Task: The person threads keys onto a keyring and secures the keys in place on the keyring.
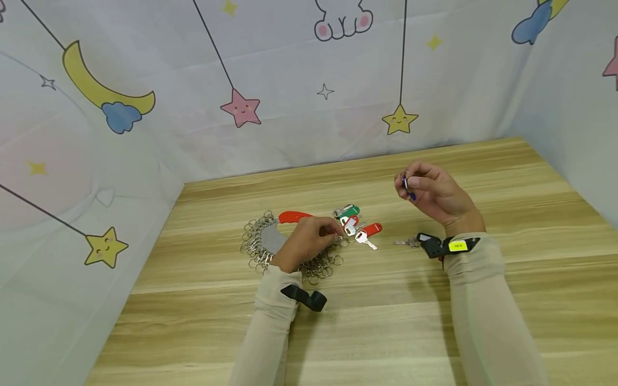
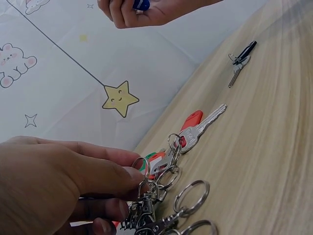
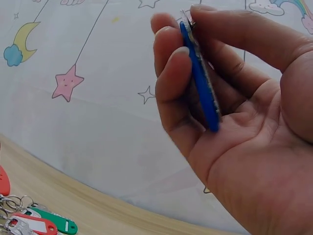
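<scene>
A red-handled key holder (image 1: pixel 271 239), a grey plate fringed with clips and split rings, lies on the table. Over its right side, my left hand (image 1: pixel 311 238) pinches one small metal split ring (image 2: pixel 147 169) between thumb and index finger. Raised well above the table at the right, my right hand (image 1: pixel 434 193) holds a blue key tag (image 3: pixel 199 78) on edge, its fingers curled round it. A silver edge shows along the tag, and its ring sits at the fingertips. Beside the left fingertips lie keys with a green tag (image 1: pixel 352 211) and red tags (image 1: pixel 372 230).
Below the right hand, a key with a dark tag (image 1: pixel 427 238) lies on the wooden table (image 1: pixel 376 321), partly overlapped by the wrist camera (image 1: pixel 446 246). Printed cloth (image 1: pixel 309 139) with stars and moons stands around the back and sides.
</scene>
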Tool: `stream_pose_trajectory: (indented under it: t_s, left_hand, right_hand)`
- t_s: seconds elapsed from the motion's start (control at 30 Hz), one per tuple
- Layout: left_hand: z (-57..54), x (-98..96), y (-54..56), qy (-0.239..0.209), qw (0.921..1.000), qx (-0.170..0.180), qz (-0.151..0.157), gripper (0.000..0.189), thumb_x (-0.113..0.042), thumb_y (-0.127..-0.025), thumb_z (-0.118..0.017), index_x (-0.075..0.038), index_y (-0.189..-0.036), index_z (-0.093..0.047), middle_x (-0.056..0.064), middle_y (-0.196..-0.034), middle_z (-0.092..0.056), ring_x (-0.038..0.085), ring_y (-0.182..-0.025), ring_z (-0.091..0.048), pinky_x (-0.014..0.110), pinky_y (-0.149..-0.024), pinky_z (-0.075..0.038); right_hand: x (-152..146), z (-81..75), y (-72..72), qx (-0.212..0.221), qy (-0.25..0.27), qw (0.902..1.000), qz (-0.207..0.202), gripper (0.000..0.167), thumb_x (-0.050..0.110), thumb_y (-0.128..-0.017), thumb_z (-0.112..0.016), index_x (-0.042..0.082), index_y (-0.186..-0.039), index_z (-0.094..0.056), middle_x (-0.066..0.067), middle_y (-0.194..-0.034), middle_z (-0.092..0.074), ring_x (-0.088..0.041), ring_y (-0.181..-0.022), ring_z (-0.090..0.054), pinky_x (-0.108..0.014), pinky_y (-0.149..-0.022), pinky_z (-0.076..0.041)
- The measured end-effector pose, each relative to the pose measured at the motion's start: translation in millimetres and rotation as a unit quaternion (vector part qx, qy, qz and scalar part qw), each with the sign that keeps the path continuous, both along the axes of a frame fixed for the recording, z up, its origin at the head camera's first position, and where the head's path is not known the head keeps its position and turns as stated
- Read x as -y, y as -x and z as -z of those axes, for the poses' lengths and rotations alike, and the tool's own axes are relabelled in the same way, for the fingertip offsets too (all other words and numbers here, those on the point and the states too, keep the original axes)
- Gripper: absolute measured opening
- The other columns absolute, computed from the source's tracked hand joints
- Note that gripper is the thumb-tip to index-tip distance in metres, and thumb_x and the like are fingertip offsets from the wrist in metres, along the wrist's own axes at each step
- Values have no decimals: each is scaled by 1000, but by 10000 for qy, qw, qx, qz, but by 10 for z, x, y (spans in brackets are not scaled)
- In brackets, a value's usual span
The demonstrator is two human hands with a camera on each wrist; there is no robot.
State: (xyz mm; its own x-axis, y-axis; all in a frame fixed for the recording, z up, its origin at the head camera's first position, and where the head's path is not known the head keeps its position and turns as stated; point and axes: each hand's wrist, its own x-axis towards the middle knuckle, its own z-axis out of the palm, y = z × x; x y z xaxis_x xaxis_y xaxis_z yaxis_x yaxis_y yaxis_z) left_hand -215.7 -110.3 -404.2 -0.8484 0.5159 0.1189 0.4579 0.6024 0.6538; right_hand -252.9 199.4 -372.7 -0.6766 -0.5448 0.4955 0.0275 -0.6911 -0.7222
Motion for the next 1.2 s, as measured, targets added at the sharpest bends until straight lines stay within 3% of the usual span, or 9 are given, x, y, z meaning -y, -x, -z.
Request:
stream_pose_trajectory:
  t_s: [0.3, 0.4, 0.5, 0.57, 0.67, 0.73, 0.8, 1.07, 1.2]
  left_hand:
    - [26, 5, 9, 20, 10000, 3, 25, 7, -5, -93, -73, -11, -96, -76, -5, -86, -69, 7, -78, -62, 26, -73, -51]
    - [32, 5, 18, 39, 10000, 11, 18, 7, -6, -93, -73, -10, -97, -76, -5, -86, -69, 7, -77, -62, 26, -73, -52]
    - [32, 6, 21, 54, 10000, 33, 4, 7, -6, -94, -72, -9, -97, -76, -5, -86, -69, 6, -76, -63, 26, -72, -52]
    - [32, 9, 21, 67, 10000, 30, -7, 7, -6, -93, -72, -10, -96, -77, -6, -85, -69, 6, -76, -63, 25, -71, -51]
    - [33, 19, 22, 5, 10000, 19, -20, 7, -5, -93, -73, -9, -96, -77, -6, -84, -69, 6, -75, -63, 26, -70, -52]
    - [38, 27, 24, -66, 10000, 32, -40, 7, -5, -93, -73, -9, -96, -76, -6, -83, -69, 6, -75, -63, 26, -70, -52]
    - [41, 34, 25, -165, 9998, 58, -34, 7, -4, -93, -73, -9, -96, -76, -5, -84, -69, 7, -75, -64, 26, -70, -52]
    - [78, 34, 46, -386, 9992, -27, -122, 10, -1, -91, -74, -10, -95, -75, -5, -84, -70, 6, -76, -65, 26, -70, -53]
    - [87, 32, 49, -462, 9989, -44, -106, 11, 1, -90, -74, -9, -94, -74, -5, -83, -70, 7, -76, -65, 26, -70, -53]
  right_hand:
    - [55, 42, 22, -251, 443, 9985, -192, 25, -7, -105, -40, -5, -103, -64, -18, -97, -67, -23, -84, -59, -30, -76, -48]
    - [81, 63, 26, -181, 16, 9998, -59, 27, -4, -107, -37, -2, -103, -63, -17, -99, -66, -22, -83, -59, -28, -74, -49]
    - [155, 103, 38, -35, -1015, 9948, 58, 25, -1, -108, -37, -1, -102, -61, -16, -99, -65, -21, -78, -59, -27, -69, -50]
    - [248, 129, 44, 38, -2004, 9796, 99, 20, 3, -108, -41, -2, -101, -59, -16, -96, -64, -20, -73, -57, -28, -64, -49]
    - [431, 165, 39, 102, -3360, 9418, 84, 17, 8, -106, -51, -7, -101, -56, -18, -86, -62, -19, -64, -54, -30, -58, -46]
    - [556, 182, 22, 122, -4035, 9149, 70, 20, 9, -104, -55, -11, -101, -56, -17, -82, -60, -18, -60, -52, -29, -55, -45]
    - [662, 201, 4, 60, -4421, 8969, -7, 22, 7, -103, -57, -15, -102, -56, -15, -77, -58, -16, -58, -48, -28, -54, -42]
    - [812, 284, -30, -355, -4998, 8592, -1041, 9, -2, -96, -61, -11, -93, -60, -9, -75, -61, -14, -60, -50, -25, -56, -42]
    - [840, 337, -14, -818, -5096, 8538, -690, 7, -5, -95, -61, -7, -90, -63, -12, -78, -66, -16, -67, -56, -27, -62, -46]
